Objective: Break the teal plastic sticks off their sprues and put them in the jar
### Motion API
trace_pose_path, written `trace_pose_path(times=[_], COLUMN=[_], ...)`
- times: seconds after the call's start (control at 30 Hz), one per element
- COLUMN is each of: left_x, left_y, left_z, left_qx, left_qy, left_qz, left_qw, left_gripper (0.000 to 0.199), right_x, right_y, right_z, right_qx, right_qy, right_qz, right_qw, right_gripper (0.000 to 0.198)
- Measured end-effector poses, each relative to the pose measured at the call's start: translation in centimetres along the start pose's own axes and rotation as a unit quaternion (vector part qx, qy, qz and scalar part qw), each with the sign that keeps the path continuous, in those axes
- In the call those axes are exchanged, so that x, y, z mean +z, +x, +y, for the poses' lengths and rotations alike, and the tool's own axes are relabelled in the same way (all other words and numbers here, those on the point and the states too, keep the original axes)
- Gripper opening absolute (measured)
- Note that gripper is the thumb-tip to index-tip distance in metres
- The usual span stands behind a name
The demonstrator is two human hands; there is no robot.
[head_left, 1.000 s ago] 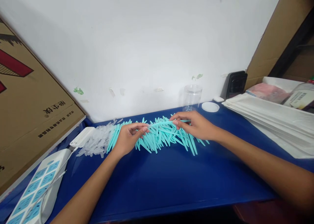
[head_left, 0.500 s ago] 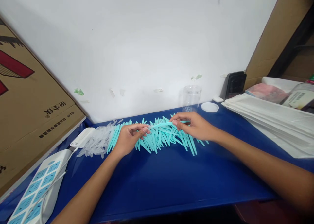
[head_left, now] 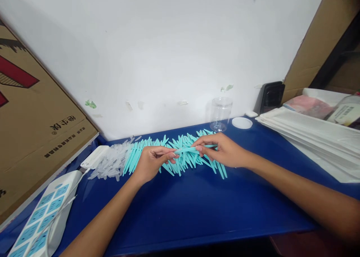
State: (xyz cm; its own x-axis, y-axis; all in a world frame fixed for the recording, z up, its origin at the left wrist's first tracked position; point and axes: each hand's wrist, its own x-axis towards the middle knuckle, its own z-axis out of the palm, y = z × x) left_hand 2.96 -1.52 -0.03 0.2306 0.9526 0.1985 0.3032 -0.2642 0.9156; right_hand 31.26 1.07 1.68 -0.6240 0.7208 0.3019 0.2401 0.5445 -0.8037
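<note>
My right hand (head_left: 222, 150) grips a slim turquoise stick (head_left: 189, 149), shaped like an eyebrow razor, between thumb and fingers. At the stick's left end, the thumb and fingertips of my left hand (head_left: 152, 161) are pinched together. That end looks paler, perhaps from a translucent cap, but the fingers hide most of it. Both hands are just above a long pile of similar turquoise sticks (head_left: 180, 165) on the blue table (head_left: 180, 208). Left of that pile lies a heap of small translucent caps (head_left: 111, 163), apart from both hands.
A clear jar (head_left: 221, 114) stands by the wall, with a white lid (head_left: 242, 122) to its right. White packaging sheets (head_left: 306, 140) lie at right. A power strip (head_left: 50, 215), a white charger-like block (head_left: 95, 155) with a cable, and a cardboard box (head_left: 36, 110) line the left.
My hands have come slightly closer together and a little lower. The stick's left end now sits right at my left fingertips.
</note>
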Motion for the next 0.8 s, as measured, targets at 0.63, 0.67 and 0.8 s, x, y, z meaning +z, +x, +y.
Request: trace_pose_path(times=[0.63,0.67,0.8], left_x=[-0.8,-0.8,-0.7], left_y=[0.5,0.5,0.5], left_z=[-0.6,-0.6,-0.7], left_qx=[-0.004,-0.007,-0.015], left_qy=[0.009,0.016,0.04], left_qz=[0.021,0.019,0.004], left_qw=[1.0,1.0,0.999], left_gripper=[0.035,0.036,0.038], right_x=[-6.5,-7.6,-10.8], right_y=[1.2,1.2,1.1], right_z=[1.8,2.5,5.0], right_qx=[-0.006,-0.016,-0.032], right_qy=[0.094,0.085,0.049], right_qz=[0.472,0.51,0.566], right_qw=[0.877,0.856,0.822], right_gripper=[0.027,0.026,0.026])
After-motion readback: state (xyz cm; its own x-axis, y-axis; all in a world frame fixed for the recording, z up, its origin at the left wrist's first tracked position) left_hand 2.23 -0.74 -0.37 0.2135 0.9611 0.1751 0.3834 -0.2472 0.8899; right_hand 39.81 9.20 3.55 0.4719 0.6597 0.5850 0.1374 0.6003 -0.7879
